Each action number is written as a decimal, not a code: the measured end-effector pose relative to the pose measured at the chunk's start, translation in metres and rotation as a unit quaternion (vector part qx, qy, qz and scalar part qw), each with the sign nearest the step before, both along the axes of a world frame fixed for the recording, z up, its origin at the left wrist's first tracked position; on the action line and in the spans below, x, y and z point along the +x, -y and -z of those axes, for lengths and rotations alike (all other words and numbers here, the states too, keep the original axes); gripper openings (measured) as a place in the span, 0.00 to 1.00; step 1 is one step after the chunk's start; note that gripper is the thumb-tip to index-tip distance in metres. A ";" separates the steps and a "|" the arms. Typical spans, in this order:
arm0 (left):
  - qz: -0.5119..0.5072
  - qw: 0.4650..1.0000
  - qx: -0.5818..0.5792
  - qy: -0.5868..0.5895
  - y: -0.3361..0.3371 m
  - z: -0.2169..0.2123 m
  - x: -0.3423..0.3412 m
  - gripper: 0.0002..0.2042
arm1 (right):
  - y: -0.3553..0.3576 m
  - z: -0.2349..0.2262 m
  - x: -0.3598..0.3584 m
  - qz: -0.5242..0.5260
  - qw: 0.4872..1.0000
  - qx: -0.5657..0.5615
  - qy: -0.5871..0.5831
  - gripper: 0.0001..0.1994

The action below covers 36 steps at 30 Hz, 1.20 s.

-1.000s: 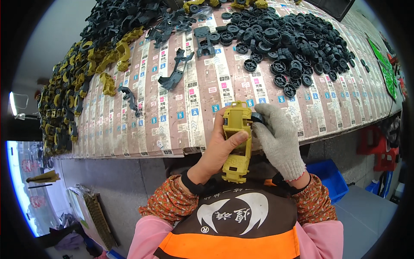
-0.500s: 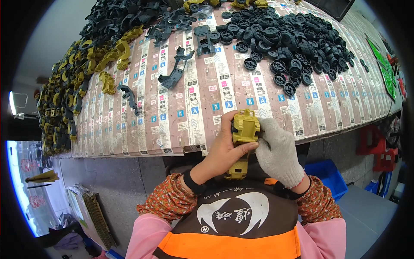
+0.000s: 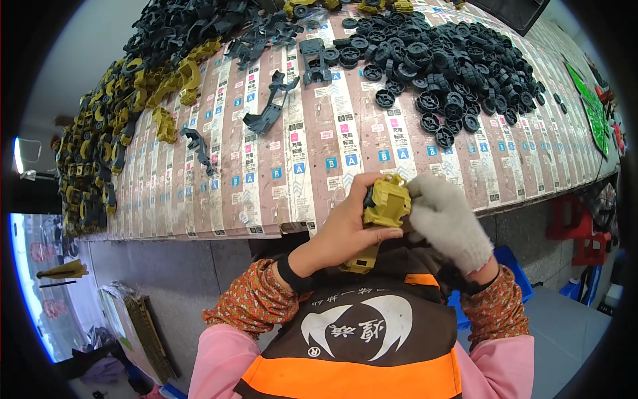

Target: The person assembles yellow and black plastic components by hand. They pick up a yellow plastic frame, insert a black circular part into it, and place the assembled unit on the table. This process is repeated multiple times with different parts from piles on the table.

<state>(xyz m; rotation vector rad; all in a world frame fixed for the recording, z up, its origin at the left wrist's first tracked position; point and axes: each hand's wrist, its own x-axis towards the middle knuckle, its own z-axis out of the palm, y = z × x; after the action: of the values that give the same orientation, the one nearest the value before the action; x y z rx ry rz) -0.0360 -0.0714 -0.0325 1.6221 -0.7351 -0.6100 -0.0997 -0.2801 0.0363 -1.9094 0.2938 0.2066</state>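
Your bare left hand [image 3: 345,233] grips the olive-yellow plastic toy body [image 3: 384,207] at lower centre of the frame, fingers clenched around its side and thumb along its lower edge. Your gloved right hand [image 3: 446,219] closes on the same piece from the right, fingertips pressed to its top corner. A small dark part sits at its left edge, too hidden to identify. The piece hangs just off the near edge of the tabletop [image 3: 465,159]. If the knit glove slips on smooth plastic, the body could twist and drop to the floor. Black wheels [image 3: 445,73] crowd the upper right; dark chassis parts [image 3: 269,113] lie upper centre.
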 end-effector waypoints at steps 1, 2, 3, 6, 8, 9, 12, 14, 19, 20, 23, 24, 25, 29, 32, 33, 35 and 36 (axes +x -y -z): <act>-0.021 0.997 -0.035 -0.062 0.001 -0.002 0.002 0.41 | 0.008 -0.006 0.008 -0.005 1.000 0.008 -0.019 0.10; -0.042 0.989 -0.071 -0.123 0.001 -0.006 0.003 0.40 | 0.017 -0.003 0.016 0.022 0.999 -0.023 0.036 0.11; -0.060 0.976 -0.106 -0.182 0.001 -0.011 0.004 0.40 | 0.034 0.009 0.027 0.039 0.980 -0.161 0.108 0.11; -0.122 0.938 -0.133 -0.295 -0.011 -0.020 0.011 0.38 | 0.072 0.023 0.048 0.038 0.868 -0.457 0.191 0.11; -0.134 0.937 -0.129 -0.296 -0.016 -0.022 0.014 0.35 | 0.084 0.028 0.053 0.020 0.824 -0.528 0.205 0.10; -0.143 0.936 -0.122 -0.297 -0.018 -0.019 0.014 0.35 | 0.085 0.033 0.055 0.010 0.826 -0.521 0.213 0.09; -0.158 0.934 -0.124 -0.296 -0.022 -0.011 0.015 0.34 | 0.079 0.030 0.058 0.001 0.826 -0.526 0.204 0.08; -0.161 0.922 -0.141 -0.323 -0.023 -0.011 0.014 0.34 | 0.075 0.029 0.057 0.000 0.826 -0.528 0.199 0.08; -0.186 0.898 -0.202 -0.342 -0.019 -0.012 0.012 0.31 | 0.058 0.024 0.037 0.003 0.870 -0.443 0.215 0.09; -0.186 0.891 -0.216 -0.352 -0.019 -0.011 0.013 0.30 | 0.047 0.020 0.031 0.002 0.913 -0.353 0.204 0.09; -0.188 0.875 -0.229 -0.382 -0.019 -0.008 0.015 0.27 | 0.005 0.012 0.014 -0.012 0.979 -0.123 0.160 0.09; -0.188 0.877 -0.234 -0.376 -0.018 -0.008 0.015 0.27 | -0.006 0.015 0.009 -0.025 0.985 -0.082 0.149 0.10; -0.190 0.878 -0.237 -0.369 -0.018 -0.008 0.014 0.26 | -0.017 0.019 0.003 -0.018 0.989 -0.039 0.144 0.12; -0.236 0.879 -0.262 -0.321 -0.011 -0.009 0.013 0.26 | -0.042 0.027 -0.017 0.017 0.981 -0.028 0.193 0.15; -0.245 0.885 -0.281 -0.278 -0.011 -0.011 0.012 0.27 | -0.045 0.028 -0.026 0.005 0.984 -0.028 0.176 0.16; -0.259 0.886 -0.279 -0.264 -0.009 -0.012 0.011 0.26 | -0.047 0.025 -0.027 0.001 0.984 -0.033 0.172 0.16; -0.284 0.888 -0.274 -0.236 -0.005 -0.014 0.010 0.24 | -0.052 0.021 -0.030 -0.003 0.986 -0.036 0.164 0.15; -0.284 0.888 -0.276 -0.233 -0.005 -0.013 0.010 0.24 | -0.053 0.020 -0.031 0.000 0.986 -0.034 0.162 0.15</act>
<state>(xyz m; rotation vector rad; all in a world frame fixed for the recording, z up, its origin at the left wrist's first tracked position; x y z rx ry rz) -0.0264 -0.0668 -0.0198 1.0153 -0.0361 -0.2949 -0.1303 -0.2267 0.0161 -1.9734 0.0830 -0.1164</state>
